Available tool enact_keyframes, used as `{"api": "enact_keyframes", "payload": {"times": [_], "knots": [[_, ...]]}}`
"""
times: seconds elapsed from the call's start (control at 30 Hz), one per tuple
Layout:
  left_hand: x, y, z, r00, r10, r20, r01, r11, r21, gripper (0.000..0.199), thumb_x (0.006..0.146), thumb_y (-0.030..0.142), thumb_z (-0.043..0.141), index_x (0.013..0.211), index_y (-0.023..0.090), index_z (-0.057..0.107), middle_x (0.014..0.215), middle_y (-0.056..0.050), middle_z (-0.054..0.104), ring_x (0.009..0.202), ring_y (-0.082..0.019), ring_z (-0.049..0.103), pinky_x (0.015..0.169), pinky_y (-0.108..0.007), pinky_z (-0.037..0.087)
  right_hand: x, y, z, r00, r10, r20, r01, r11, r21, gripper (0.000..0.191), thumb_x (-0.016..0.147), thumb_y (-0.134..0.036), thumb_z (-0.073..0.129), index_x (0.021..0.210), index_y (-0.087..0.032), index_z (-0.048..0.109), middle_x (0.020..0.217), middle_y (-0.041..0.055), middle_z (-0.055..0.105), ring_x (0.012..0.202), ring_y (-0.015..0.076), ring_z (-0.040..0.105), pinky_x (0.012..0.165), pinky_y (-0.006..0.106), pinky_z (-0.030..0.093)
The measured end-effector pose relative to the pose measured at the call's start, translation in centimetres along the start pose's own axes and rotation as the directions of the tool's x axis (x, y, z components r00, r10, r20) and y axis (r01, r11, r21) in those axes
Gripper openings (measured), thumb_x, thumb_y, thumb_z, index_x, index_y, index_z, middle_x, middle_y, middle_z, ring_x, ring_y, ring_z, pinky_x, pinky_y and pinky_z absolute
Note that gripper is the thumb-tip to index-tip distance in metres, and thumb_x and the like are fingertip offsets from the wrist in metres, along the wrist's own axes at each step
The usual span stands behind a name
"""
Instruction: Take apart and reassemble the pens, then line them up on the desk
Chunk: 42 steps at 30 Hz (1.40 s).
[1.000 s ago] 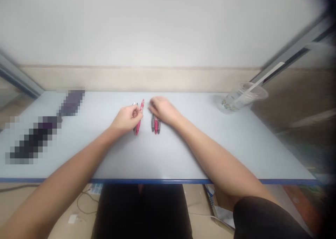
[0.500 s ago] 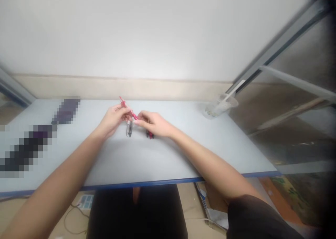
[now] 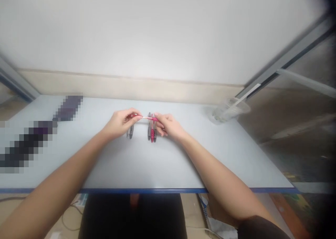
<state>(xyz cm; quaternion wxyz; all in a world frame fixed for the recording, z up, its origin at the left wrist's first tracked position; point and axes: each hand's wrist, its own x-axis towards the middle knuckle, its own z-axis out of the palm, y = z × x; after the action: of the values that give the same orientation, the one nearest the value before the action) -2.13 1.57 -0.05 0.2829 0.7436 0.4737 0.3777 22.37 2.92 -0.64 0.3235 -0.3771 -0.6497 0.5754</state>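
Over the table, both hands meet at a red pen that is pulled apart. My left hand (image 3: 122, 122) is closed on its red barrel (image 3: 135, 115). My right hand (image 3: 170, 126) pinches a pinkish-red pen part (image 3: 154, 119). Between the two hands a thin pale refill (image 3: 146, 117) shows, lying roughly level. Beneath my left hand, two grey pens (image 3: 130, 132) lie side by side, their upper ends covered. Close to my right fingers, a red pen (image 3: 152, 135) rests between two dark grey pens (image 3: 149, 132).
At the back right of the pale table (image 3: 147, 169) stands a clear plastic cup (image 3: 223, 114) with a white stick in it. A dark pixelated shape (image 3: 39, 134) lies on the left. A wall (image 3: 157, 39) rises behind, and a metal frame (image 3: 288, 49) borders the right.
My hands have moved apart sideways, exposing the refill between the red pieces. The pen has turned from slanted to nearly level. My right hand has shifted right, uncovering the row of pens.
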Motion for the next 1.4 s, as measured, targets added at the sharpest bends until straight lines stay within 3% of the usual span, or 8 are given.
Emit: {"api": "enact_keyframes", "payload": {"times": [0.23, 0.4, 0.5, 0.8, 0.9, 1.07, 1.23, 1.4], "knots": [[0.4, -0.1, -0.4, 0.964, -0.164, 0.208, 0.186, 0.978, -0.095, 0.050, 0.099, 0.063, 0.055, 0.085, 0.020, 0.077, 0.059, 0.003, 0.038, 0.054, -0.013, 0.033, 0.056, -0.028, 0.029, -0.5, -0.3, -1.4, 0.973, -0.231, 0.013, 0.215, 0.882, -0.420, 0.049, 0.100, -0.060, 0.063, 0.072, -0.021, 0.054, 0.065, -0.0021, 0.053, 0.060, 0.0127, 0.042, 0.061, 0.028, 0.033], [0.6, 0.0, -0.8, 0.978, -0.146, 0.152, 0.160, 0.984, -0.083, 0.048, 0.096, 0.063, 0.061, 0.082, 0.019, 0.076, 0.064, 0.001, 0.043, 0.060, -0.014, 0.040, 0.058, -0.028, 0.032, -0.5, -0.2, -1.0, 0.974, -0.226, -0.028, 0.181, 0.842, -0.509, 0.049, 0.109, -0.055, 0.045, 0.078, -0.021, 0.061, 0.070, 0.0008, 0.061, 0.065, 0.0159, 0.052, 0.067, 0.031, 0.039], [0.5, -0.1, -0.6, 0.979, -0.147, 0.141, 0.159, 0.984, -0.076, 0.050, 0.095, 0.063, 0.062, 0.073, 0.019, 0.072, 0.063, 0.000, 0.045, 0.060, -0.014, 0.041, 0.057, -0.027, 0.032, -0.4, -0.1, -1.0, 0.965, -0.257, -0.046, 0.199, 0.838, -0.508, 0.030, 0.103, -0.047, 0.060, 0.085, -0.022, 0.062, 0.077, 0.0010, 0.065, 0.068, 0.0163, 0.055, 0.069, 0.031, 0.041], [0.5, -1.5, -0.1, 0.984, -0.146, 0.101, 0.154, 0.985, -0.077, 0.050, 0.097, 0.062, 0.061, 0.083, 0.018, 0.079, 0.061, 0.001, 0.049, 0.058, -0.014, 0.043, 0.058, -0.029, 0.036, -0.1, 0.2, -1.4, 0.974, -0.214, -0.078, 0.154, 0.871, -0.466, 0.023, 0.093, -0.041, 0.074, 0.098, -0.022, 0.062, 0.089, 0.0020, 0.071, 0.071, 0.0167, 0.058, 0.068, 0.030, 0.043], [0.6, -1.9, -0.1, 0.989, -0.135, 0.062, 0.139, 0.988, -0.072, 0.050, 0.098, 0.061, 0.060, 0.081, 0.018, 0.077, 0.060, 0.001, 0.049, 0.059, -0.014, 0.042, 0.059, -0.029, 0.037, 0.0, -0.1, -1.4, 0.982, -0.154, -0.110, 0.098, 0.909, -0.406, 0.037, 0.103, -0.052, 0.058, 0.086, -0.020, 0.065, 0.079, 0.0030, 0.070, 0.070, 0.0166, 0.057, 0.070, 0.032, 0.042], [0.7, -2.0, -0.1, 0.982, -0.177, 0.072, 0.185, 0.976, -0.113, 0.048, 0.097, 0.059, 0.061, 0.078, 0.018, 0.075, 0.067, -0.004, 0.062, 0.065, -0.016, 0.052, 0.062, -0.029, 0.044, 0.5, 0.0, -1.2, 0.957, -0.191, -0.217, 0.180, 0.981, -0.069, 0.031, 0.087, -0.048, 0.079, 0.089, -0.019, 0.070, 0.085, 0.0037, 0.073, 0.079, 0.0177, 0.064, 0.078, 0.033, 0.050], [0.7, -2.3, 0.1, 0.964, -0.212, 0.159, 0.240, 0.953, -0.185, 0.049, 0.093, 0.065, 0.067, 0.091, 0.018, 0.082, 0.078, -0.009, 0.072, 0.070, -0.020, 0.061, 0.066, -0.033, 0.051, 0.9, 0.5, -0.8, 0.937, -0.139, -0.321, 0.218, 0.950, 0.225, 0.036, 0.077, -0.049, 0.087, 0.098, -0.022, 0.076, 0.094, 0.0037, 0.072, 0.078, 0.0164, 0.062, 0.078, 0.034, 0.054], [0.6, -2.1, 0.3, 0.964, -0.205, 0.171, 0.228, 0.965, -0.132, 0.043, 0.095, 0.061, 0.066, 0.092, 0.020, 0.080, 0.086, -0.010, 0.074, 0.081, -0.024, 0.068, 0.074, -0.035, 0.053, 0.4, -0.2, -0.5, 0.860, -0.245, -0.447, 0.309, 0.948, 0.073, 0.036, 0.082, -0.046, 0.084, 0.110, -0.024, 0.076, 0.094, 0.0035, 0.070, 0.083, 0.0182, 0.064, 0.083, 0.036, 0.056]]}}
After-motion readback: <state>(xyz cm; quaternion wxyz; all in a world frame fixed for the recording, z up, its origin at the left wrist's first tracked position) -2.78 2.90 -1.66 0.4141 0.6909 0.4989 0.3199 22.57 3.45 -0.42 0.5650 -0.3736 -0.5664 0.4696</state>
